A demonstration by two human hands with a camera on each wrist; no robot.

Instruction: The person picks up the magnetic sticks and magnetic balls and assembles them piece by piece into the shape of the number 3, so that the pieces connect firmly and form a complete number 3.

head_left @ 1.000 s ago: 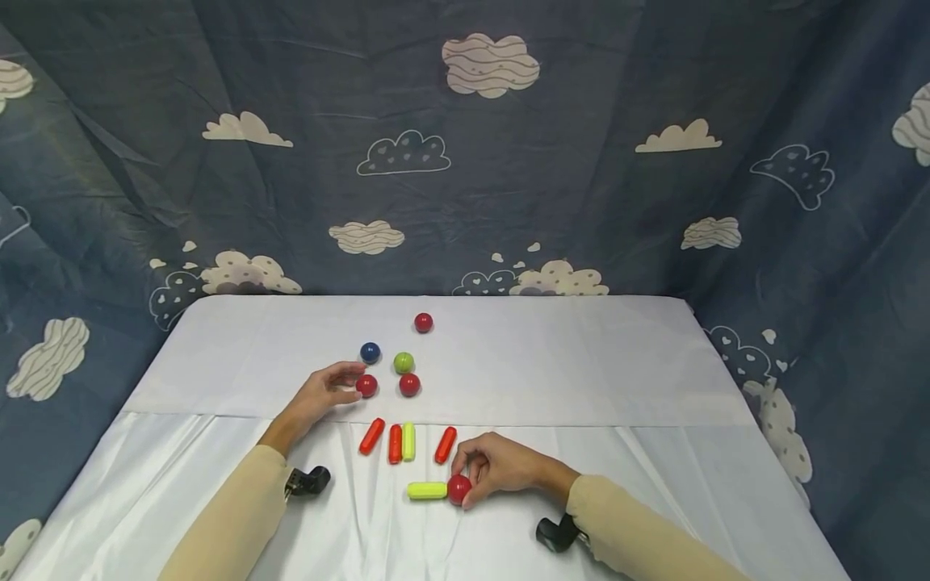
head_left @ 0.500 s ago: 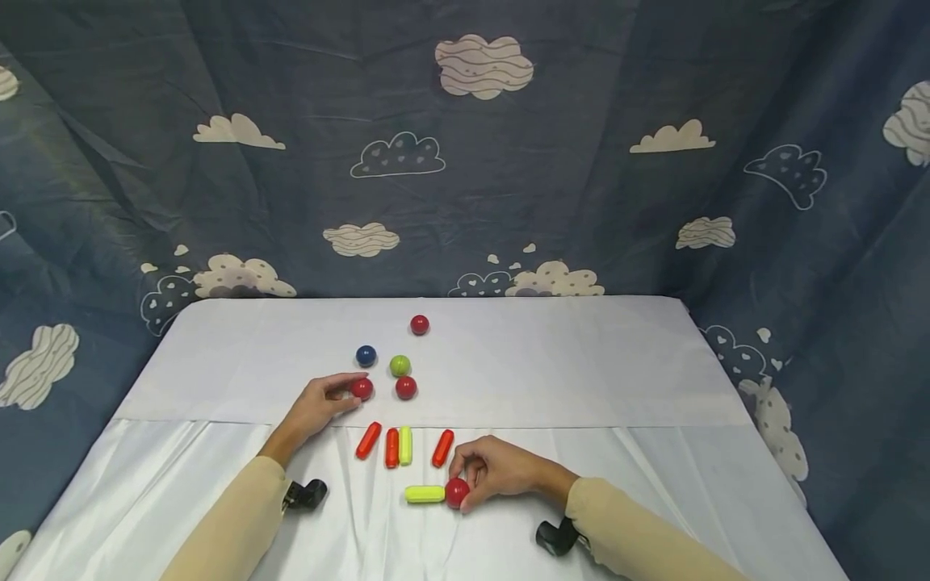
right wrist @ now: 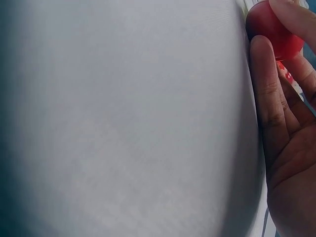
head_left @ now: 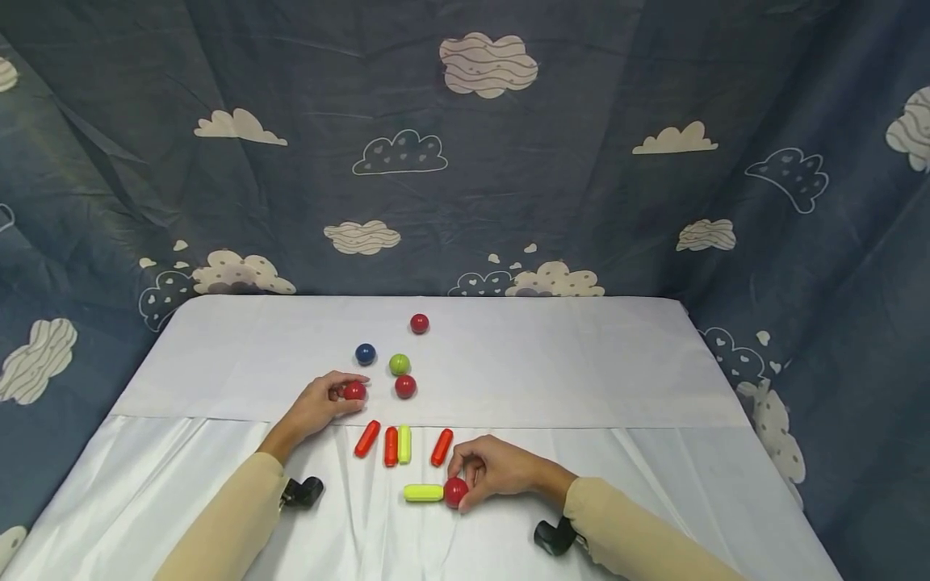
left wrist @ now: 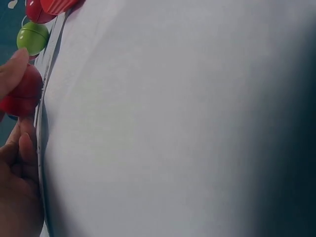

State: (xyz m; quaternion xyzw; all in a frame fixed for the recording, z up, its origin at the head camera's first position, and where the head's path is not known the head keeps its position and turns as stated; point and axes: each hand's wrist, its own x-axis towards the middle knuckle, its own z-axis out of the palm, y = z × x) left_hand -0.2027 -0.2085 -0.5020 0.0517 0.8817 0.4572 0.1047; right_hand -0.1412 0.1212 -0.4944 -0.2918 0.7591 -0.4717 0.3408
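Note:
On the white cloth in the head view, my left hand [head_left: 316, 405] grips a red ball [head_left: 355, 390] between thumb and fingers. The left wrist view has the thumb lying over that red ball [left wrist: 27, 93]. Nearer the front, my right hand [head_left: 501, 468] pinches another red ball [head_left: 455, 492], which sits at the right end of a yellow-green stick [head_left: 424, 493]. In the right wrist view, fingers and thumb are around this red ball [right wrist: 272, 29]. Just right of the left hand are a blue ball [head_left: 366, 354], a green ball [head_left: 400, 365] and a red ball [head_left: 405, 386].
Between the hands lie red sticks [head_left: 367, 439], [head_left: 391, 446] and a red stick [head_left: 441, 447] standing apart, plus an upright-lying yellow-green stick [head_left: 404, 445]. One more red ball [head_left: 419, 323] rests toward the back. A dark cloud-patterned curtain [head_left: 552, 177] hangs behind the table [head_left: 581, 363].
My left hand has closed round its red ball and drawn it slightly left and toward the front, away from the blue ball. The right hand stays in place with its ball.

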